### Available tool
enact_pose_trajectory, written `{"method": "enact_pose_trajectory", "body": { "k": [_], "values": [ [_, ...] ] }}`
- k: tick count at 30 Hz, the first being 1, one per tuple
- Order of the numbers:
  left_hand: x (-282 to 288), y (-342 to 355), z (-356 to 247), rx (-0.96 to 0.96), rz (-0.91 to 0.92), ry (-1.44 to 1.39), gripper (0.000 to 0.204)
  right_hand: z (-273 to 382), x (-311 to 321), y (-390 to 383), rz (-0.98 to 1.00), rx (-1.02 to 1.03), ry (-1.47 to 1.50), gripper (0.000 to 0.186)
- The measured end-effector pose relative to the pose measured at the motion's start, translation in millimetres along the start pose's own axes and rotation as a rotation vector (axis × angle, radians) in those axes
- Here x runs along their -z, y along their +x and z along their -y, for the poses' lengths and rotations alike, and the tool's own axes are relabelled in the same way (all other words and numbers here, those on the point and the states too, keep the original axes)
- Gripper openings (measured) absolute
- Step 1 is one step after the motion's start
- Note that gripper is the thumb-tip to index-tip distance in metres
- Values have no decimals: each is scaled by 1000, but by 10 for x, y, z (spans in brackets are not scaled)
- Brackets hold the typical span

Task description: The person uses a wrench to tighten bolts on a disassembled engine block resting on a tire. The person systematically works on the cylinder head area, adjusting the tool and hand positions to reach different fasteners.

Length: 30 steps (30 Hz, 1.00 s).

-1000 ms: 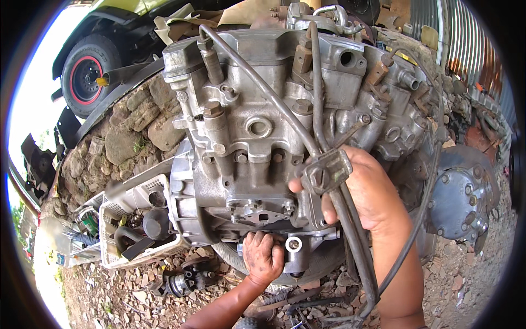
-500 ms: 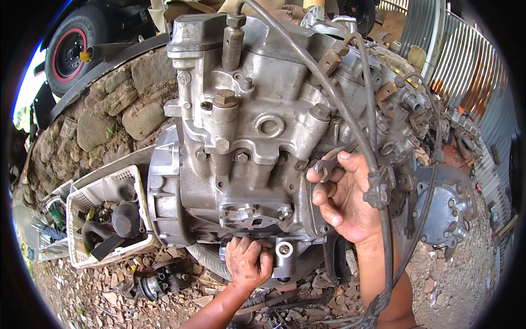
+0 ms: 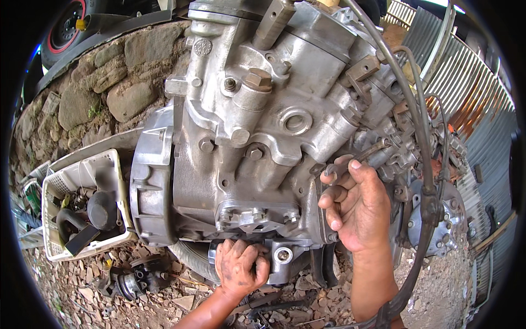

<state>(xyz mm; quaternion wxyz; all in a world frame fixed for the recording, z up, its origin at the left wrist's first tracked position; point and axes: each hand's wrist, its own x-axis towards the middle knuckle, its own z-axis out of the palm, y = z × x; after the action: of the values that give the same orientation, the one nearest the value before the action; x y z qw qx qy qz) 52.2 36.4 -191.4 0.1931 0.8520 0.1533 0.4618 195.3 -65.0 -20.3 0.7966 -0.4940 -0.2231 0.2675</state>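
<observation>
A large grey metal engine block [image 3: 197,175] stands in front of me. Low on its side, my left hand [image 3: 241,267] is closed with knuckles up against a metal housing [image 3: 284,260] that has a round opening. What those fingers grip is hidden. At the engine's right side, my right hand [image 3: 359,205] pinches a wrench [image 3: 374,149] between thumb and fingers. One forked end shows by the fingertips, and the shank runs up behind the thumb. Beside this hand, a bolted cover plate [image 3: 257,215] sits on the block.
Dark cables [image 3: 419,137] hang from above past my right forearm. At left, a white plastic crate [image 3: 52,222] holds used parts. A greasy metal part [image 3: 131,282] lies on the rubble ground. Behind are a stone wall [image 3: 131,101] and corrugated sheets [image 3: 466,82]; a round metal cover [image 3: 438,222] stands at right.
My view has moved closer and tilted, so the engine appears larger and turned. Both hands keep nearly the same places on the engine, and the wrench stays in my right hand.
</observation>
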Motion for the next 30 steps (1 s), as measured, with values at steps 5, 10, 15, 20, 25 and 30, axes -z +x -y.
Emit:
{"method": "enact_pose_trajectory", "body": {
  "k": [5,10,15,20,25,30],
  "values": [
    [19,-9,-3,4,2,-2,10,137,131,-70,331,-151,522,28],
    [38,16,-7,13,11,-27,11,216,335,-248,225,-34,65,24],
    [73,27,-27,38,24,-50,10,158,682,-410,-346,234,-423,24],
    [40,-3,4,48,26,-54,9,124,773,-460,-451,518,-658,37],
    [83,9,-25,83,96,-55,9,162,731,-404,-518,561,-623,37],
    [67,7,-12,76,80,-50,10,173,808,-335,-457,545,-667,37]
  ]
}}
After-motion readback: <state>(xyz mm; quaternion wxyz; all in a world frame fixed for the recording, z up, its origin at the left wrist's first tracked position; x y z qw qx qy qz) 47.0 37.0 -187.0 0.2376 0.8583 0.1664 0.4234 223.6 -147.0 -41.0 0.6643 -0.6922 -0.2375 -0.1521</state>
